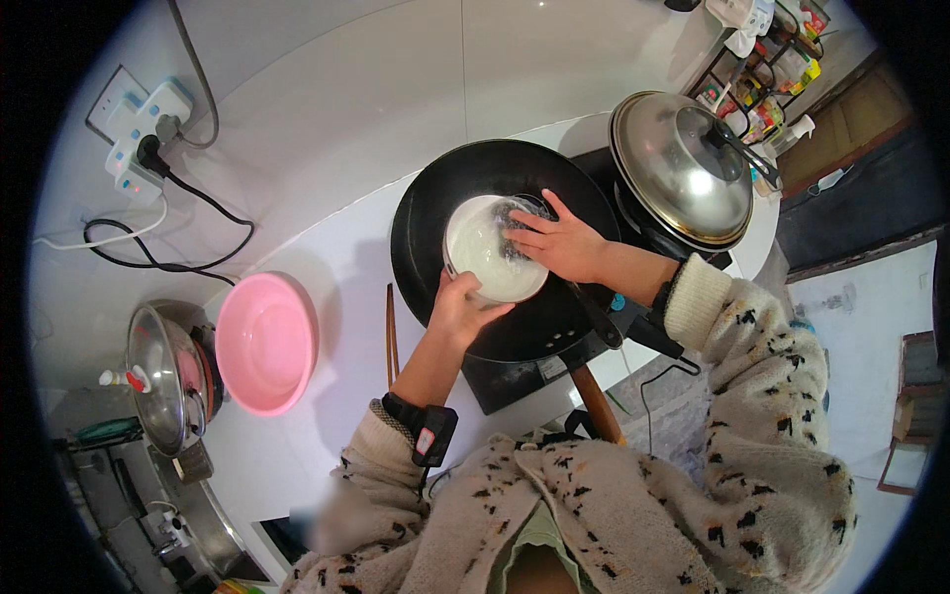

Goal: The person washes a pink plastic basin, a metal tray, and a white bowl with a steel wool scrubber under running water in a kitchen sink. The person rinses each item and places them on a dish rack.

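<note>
My left hand [462, 301] grips the near rim of a white bowl [475, 249], tilted over a black wok [423, 215]. The bowl's inside is pale and wet-looking. Spread fingers of my right hand [553, 241] reach over the bowl's right side, beside a blurred, shiny, translucent patch; whether they hold it cannot be told. A dark-handled utensil [597, 315] rests at the wok's near right edge, its head hidden. The wok stands on a black cooktop [512, 382], its wooden handle [597, 405] pointing towards me.
Chopsticks [391, 334] and a pink plastic basin [266, 341] lie left on the white counter. A domed metal lid [686, 171] covers a pan at the right. Further left stand a glass-lidded pot [159, 379] and a sink [215, 531]. A power strip [145, 141] with cables hangs on the wall.
</note>
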{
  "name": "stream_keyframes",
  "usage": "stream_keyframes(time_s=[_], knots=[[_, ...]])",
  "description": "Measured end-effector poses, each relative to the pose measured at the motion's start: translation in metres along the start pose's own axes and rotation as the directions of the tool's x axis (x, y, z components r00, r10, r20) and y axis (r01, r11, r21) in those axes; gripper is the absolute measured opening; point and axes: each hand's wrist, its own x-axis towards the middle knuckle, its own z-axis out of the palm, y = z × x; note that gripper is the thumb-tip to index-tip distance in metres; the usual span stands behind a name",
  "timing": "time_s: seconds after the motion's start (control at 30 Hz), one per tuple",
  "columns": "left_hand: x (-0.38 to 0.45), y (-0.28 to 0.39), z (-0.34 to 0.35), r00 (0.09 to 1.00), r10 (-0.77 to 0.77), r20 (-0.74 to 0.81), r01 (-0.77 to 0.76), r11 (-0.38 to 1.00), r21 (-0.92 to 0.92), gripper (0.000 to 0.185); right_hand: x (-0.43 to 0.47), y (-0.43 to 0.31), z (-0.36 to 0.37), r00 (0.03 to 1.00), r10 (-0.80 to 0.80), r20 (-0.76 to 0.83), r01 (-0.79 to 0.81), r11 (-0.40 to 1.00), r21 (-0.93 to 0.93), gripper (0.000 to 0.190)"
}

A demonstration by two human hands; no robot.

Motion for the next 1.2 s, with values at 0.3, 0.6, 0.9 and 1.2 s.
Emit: stream_keyframes(time_s=[0.3,0.6,0.9,1.2], knots=[[0.014,-0.018,-0.001,0.997,0.079,0.007,-0.078,0.99,-0.118,0.055,0.023,-0.061,-0.004,0.897,0.213,0.388,-0.428,0.192,0.883,0.048],[0.028,-0.01,-0.044,0.96,0.147,0.238,-0.218,0.925,0.31,0.049,0.004,-0.02,0.001,0.964,0.061,0.257,-0.169,0.891,0.421,0.05],[0.031,-0.017,-0.038,0.987,0.147,0.064,-0.154,0.98,0.128,0.05,0.002,-0.052,0.018,0.921,0.266,0.284,-0.383,0.751,0.538,0.043],[0.006,0.008,-0.004,0.997,0.063,0.044,-0.065,0.996,0.056,0.05,0.003,-0.047,-0.006,0.936,0.258,0.238,-0.347,0.583,0.735,0.042]])
